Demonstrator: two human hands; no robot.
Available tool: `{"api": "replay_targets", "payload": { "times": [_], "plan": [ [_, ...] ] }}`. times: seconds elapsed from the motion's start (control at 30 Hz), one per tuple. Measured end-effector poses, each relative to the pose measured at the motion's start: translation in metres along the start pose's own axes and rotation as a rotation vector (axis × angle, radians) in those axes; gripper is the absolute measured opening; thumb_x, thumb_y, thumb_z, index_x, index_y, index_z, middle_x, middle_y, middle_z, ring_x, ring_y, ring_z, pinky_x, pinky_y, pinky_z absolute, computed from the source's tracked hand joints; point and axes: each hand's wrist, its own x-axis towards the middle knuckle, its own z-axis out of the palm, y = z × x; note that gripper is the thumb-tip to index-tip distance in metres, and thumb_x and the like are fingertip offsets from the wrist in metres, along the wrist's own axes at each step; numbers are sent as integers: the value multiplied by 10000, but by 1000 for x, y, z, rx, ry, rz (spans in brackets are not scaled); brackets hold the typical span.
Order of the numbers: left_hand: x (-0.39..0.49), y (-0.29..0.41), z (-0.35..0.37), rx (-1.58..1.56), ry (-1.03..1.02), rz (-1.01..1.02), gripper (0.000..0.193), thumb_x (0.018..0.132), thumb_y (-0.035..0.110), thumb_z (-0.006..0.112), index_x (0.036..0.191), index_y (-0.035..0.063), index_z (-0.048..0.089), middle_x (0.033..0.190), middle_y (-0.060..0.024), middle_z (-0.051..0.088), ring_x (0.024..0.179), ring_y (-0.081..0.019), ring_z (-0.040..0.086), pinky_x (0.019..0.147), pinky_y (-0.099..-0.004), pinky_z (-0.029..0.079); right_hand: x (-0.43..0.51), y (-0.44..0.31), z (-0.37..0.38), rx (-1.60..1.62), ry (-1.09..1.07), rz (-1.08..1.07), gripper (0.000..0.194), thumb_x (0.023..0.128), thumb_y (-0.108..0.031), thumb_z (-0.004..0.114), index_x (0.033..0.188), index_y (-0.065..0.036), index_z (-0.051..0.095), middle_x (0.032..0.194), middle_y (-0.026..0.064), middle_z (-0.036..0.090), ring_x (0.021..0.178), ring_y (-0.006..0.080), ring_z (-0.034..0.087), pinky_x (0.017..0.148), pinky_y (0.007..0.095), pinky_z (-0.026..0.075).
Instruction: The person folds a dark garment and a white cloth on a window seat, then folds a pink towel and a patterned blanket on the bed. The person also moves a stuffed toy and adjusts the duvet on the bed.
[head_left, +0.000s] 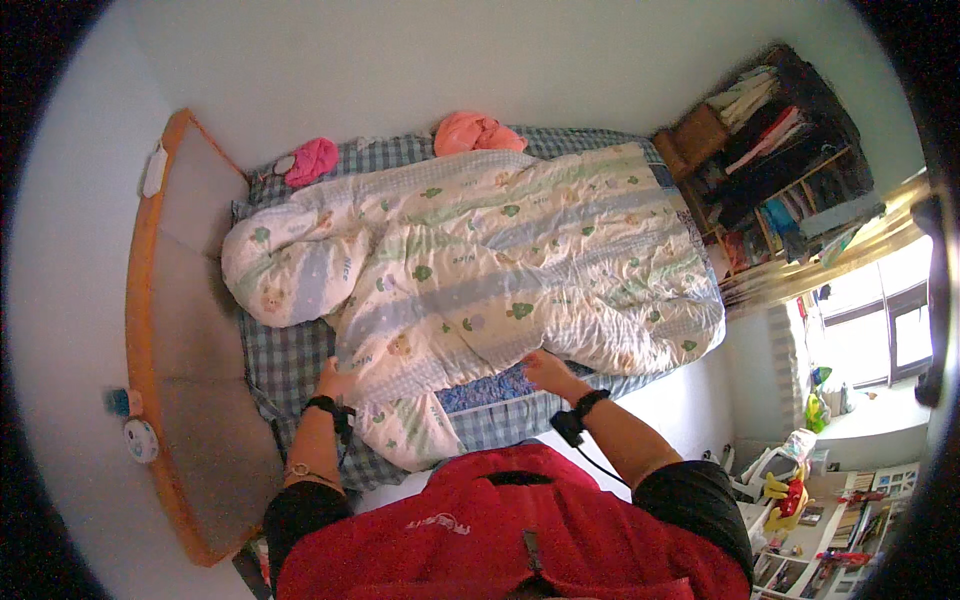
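A patterned quilt (465, 277) with trees and bears lies rumpled across a bed with a checked sheet (285, 367). Its far left corner is bunched into a rounded fold, and a flap hangs over the near edge. My left hand (336, 381) touches the quilt's near left edge; whether its fingers are closed on the cloth is hard to see. At the near edge, right of the middle, my right hand (546, 372) grips the quilt's border. A blue patterned cloth (487, 391) shows beneath the quilt between my hands.
A padded wooden headboard (199, 315) stands at the left. Pink cloth (313, 161) and a salmon-coloured cloth bundle (476, 135) lie along the wall. Open shelves (780, 180) with clothes rise past the bed's right end. A window (877, 322) and a cluttered white bookshelf (840, 525) are at the right.
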Motion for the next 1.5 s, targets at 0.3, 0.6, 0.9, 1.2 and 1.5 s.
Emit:
{"api": "replay_targets", "payload": {
  "times": [0.3,0.6,0.9,1.2,1.5],
  "plan": [
    [6,-15,90,169,44,-325,1094,618,277,781,1429,94,69,1462,-198,117,1327,-355,198,1050,-430,305,-89,134,-65,320,60,704,609,622,-137,763,1168,-98,496,1039,176,561,987,278,542,888,371,440],
    [11,-40,121,429,209,-437,378,713,280,699,968,15,618,1061,-140,591,925,-296,586,770,-408,504,93,121,-90,-255,117,-48,832,654,-99,724,1370,-123,301,1399,264,222,1223,388,379,947,399,406],
    [-57,-50,-29,885,718,-434,212,765,172,655,882,11,582,970,-153,602,896,-326,585,769,-411,496,137,206,-15,-278,-853,-290,815,685,-332,727,1359,-96,336,1356,269,325,1233,397,361,1003,429,341],
    [22,89,-3,778,304,-230,946,648,308,768,1398,115,226,1443,-178,186,1309,-390,208,988,-540,334,216,153,-19,-255,-328,-112,976,633,-185,791,1414,-169,206,1454,256,9,1310,404,230,1024,420,331],
    [227,183,-73,798,330,-300,1054,613,422,778,1429,260,131,1496,-104,22,1357,-366,77,908,-709,273,333,56,-26,-163,-328,81,1077,584,-193,824,1426,-270,157,1470,220,-31,1331,406,167,987,450,377]
  ]
}}
